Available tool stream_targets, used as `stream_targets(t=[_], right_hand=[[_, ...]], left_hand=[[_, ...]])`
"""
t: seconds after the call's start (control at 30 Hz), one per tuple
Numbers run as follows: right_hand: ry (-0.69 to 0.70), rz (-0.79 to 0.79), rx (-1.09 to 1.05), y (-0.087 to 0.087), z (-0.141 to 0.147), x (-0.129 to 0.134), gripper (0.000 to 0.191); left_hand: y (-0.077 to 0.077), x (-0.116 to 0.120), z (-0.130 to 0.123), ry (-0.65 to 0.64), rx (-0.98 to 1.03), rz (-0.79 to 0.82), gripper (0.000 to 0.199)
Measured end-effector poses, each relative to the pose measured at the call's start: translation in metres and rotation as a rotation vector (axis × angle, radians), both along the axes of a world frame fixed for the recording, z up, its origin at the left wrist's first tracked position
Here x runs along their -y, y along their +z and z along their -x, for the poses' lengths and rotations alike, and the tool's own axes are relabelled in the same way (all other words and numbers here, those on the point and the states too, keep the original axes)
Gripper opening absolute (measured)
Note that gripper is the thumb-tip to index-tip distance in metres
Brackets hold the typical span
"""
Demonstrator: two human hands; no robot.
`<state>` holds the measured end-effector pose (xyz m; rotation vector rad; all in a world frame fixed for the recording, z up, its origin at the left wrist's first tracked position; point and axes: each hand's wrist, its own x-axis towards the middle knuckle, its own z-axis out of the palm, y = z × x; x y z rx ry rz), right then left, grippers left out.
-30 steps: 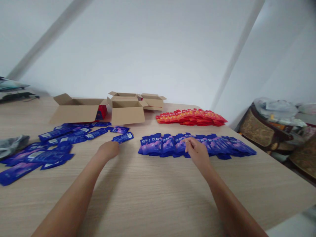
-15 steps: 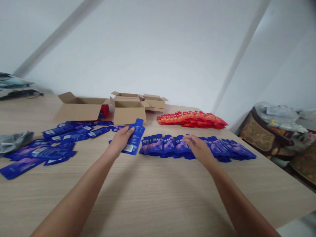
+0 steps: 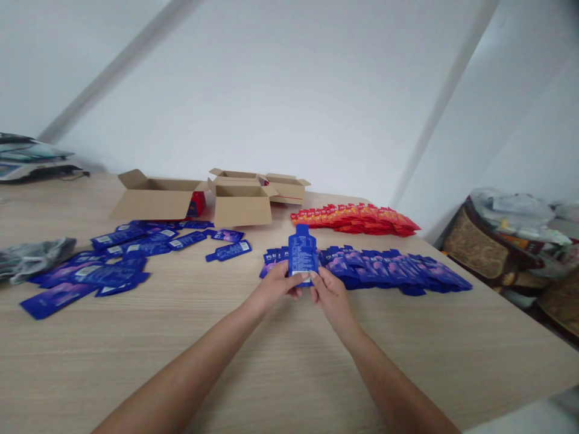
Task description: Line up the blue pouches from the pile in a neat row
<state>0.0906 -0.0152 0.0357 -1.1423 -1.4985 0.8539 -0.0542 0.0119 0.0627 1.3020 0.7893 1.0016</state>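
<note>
Between my two hands a blue bottle-shaped pouch (image 3: 303, 253) is held upright, its printed back with a white label facing me. My left hand (image 3: 281, 281) pinches its lower left edge, and my right hand (image 3: 326, 284) grips the lower right edge. Behind it, an overlapping row of blue pouches (image 3: 384, 268) lies on the table, fronts up; the held pouch hides part of that row. To the left is a loose heap of blue pouches (image 3: 113, 274), with a single blue pouch (image 3: 229, 250) lying apart from it.
Open cardboard boxes (image 3: 242, 208) stand at the back, with a wider one (image 3: 154, 202) farther left. Red pouches (image 3: 357, 218) lie in a row behind the blue row. A grey cloth (image 3: 34, 258) is at the left edge. Beyond the table's right edge sits a patterned chair (image 3: 473, 247) holding plastic bags.
My left hand has carried the pouch rightward, in front of the blue row. My right hand has come off the row, moved left and taken hold of the same pouch.
</note>
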Motion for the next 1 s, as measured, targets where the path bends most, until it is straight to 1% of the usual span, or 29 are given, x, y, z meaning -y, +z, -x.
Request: stream_targets(t=[0.07,0.1,0.17,0.23,0.3,0.37,0.43,0.47,0.5,0.57,0.63,0.7,0.77,0.83,0.87,0.93,1.0], right_hand=[[-0.068,-0.031,0.035,-0.001,-0.004,0.002,0.041],[-0.083,-0.035,0.017,-0.002,-0.004,0.003,0.044],[-0.089,-0.026,-0.104,-0.004,-0.002,0.003,0.049],[-0.067,-0.013,-0.302,-0.004,0.001,0.003,0.049],[0.027,0.032,-0.475,-0.001,0.003,0.003,0.043],[0.223,0.139,-0.559,0.003,0.005,0.007,0.041],[0.393,0.239,-0.607,0.007,0.007,0.012,0.040],[0.429,0.256,-0.638,0.008,0.008,0.014,0.039],[0.424,0.247,-0.671,0.009,0.009,0.016,0.037],[0.351,0.194,-0.720,0.011,0.008,0.015,0.032],[0.262,0.130,-0.741,0.015,0.001,0.009,0.027],[0.158,0.070,-0.756,0.022,-0.016,0.000,0.023],[0.035,0.035,-0.734,0.031,-0.046,-0.011,0.021],[-0.080,0.054,-0.623,0.038,-0.084,-0.020,0.023],[-0.127,0.077,-0.527,0.040,-0.103,-0.024,0.025],[-0.213,0.134,-0.288,0.041,-0.139,-0.032,0.028],[-0.303,0.187,-0.035,0.037,-0.163,-0.038,0.031]], left_hand=[[-0.003,0.003,-0.004,-0.048,-0.022,0.003,0.032],[-0.003,0.005,-0.005,-0.068,-0.013,0.012,0.034],[0.000,0.010,-0.006,-0.111,0.043,0.060,0.037],[0.005,0.016,-0.006,-0.176,0.146,0.142,0.035],[0.008,0.022,-0.008,-0.248,0.265,0.225,0.033],[0.008,0.029,-0.012,-0.332,0.352,0.297,0.033],[0.005,0.035,-0.018,-0.412,0.390,0.357,0.039],[0.002,0.037,-0.021,-0.441,0.393,0.383,0.044],[0.000,0.039,-0.024,-0.460,0.387,0.403,0.046],[-0.005,0.040,-0.027,-0.470,0.356,0.423,0.047],[-0.009,0.037,-0.028,-0.463,0.301,0.415,0.043],[-0.013,0.033,-0.027,-0.434,0.234,0.403,0.041],[-0.016,0.027,-0.024,-0.386,0.178,0.409,0.042],[-0.017,0.021,-0.021,-0.340,0.151,0.405,0.042],[-0.017,0.018,-0.019,-0.321,0.147,0.396,0.040],[-0.014,0.014,-0.016,-0.297,0.139,0.372,0.036],[-0.011,0.010,-0.013,-0.274,0.125,0.356,0.032]])
